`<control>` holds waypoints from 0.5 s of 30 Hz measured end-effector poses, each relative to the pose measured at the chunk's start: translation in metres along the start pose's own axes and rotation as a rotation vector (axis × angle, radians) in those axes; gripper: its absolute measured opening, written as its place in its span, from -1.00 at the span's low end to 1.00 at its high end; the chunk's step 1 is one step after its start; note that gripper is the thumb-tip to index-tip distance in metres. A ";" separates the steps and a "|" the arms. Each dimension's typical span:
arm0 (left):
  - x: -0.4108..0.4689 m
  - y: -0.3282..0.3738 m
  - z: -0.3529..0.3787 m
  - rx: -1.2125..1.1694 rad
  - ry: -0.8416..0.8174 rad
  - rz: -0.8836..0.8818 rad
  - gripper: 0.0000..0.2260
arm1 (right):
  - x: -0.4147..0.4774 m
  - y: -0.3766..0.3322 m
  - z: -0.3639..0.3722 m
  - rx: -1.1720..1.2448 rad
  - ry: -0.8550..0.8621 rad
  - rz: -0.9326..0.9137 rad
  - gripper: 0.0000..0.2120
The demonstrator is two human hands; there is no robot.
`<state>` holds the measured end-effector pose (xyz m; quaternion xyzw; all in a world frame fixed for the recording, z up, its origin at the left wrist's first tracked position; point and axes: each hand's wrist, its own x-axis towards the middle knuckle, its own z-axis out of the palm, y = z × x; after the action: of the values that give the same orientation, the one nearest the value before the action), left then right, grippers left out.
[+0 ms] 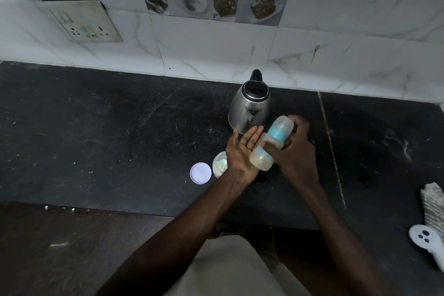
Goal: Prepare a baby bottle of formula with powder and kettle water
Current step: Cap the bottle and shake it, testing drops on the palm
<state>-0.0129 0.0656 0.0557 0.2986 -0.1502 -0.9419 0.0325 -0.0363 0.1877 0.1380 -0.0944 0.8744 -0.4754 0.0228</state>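
Head view, bottle (278, 134) blurred, powder jar (219, 165) half-hidden

Kettle (249, 107) behind jar (220, 164); lid (200, 173) left of jar.

The bottle (276, 133) looks blurry to me, and the left hand (240, 154) hides part of the little jar (219, 163) I see.

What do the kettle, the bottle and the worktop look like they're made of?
The kettle: polished metal, probably stainless steel, given its mirror-like sheen; lid and handle look black plastic. The bottle: cloudy translucent plastic, apparently, with a blue band. The worktop: dark polished stone, perhaps granite, speckled and scratched.
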 end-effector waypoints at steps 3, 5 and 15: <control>0.001 0.001 0.001 0.068 -0.005 0.009 -0.44 | 0.014 -0.002 -0.016 0.168 0.264 0.076 -0.33; 0.001 0.001 0.002 0.050 -0.031 0.002 -0.44 | 0.017 -0.005 -0.015 0.240 0.305 0.136 -0.34; 0.006 -0.004 0.005 -0.023 -0.037 -0.022 -0.42 | 0.000 -0.001 -0.003 0.215 0.131 0.224 -0.38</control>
<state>-0.0201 0.0697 0.0552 0.2823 -0.1366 -0.9493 0.0230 -0.0363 0.1901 0.1405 0.0379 0.8230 -0.5660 0.0286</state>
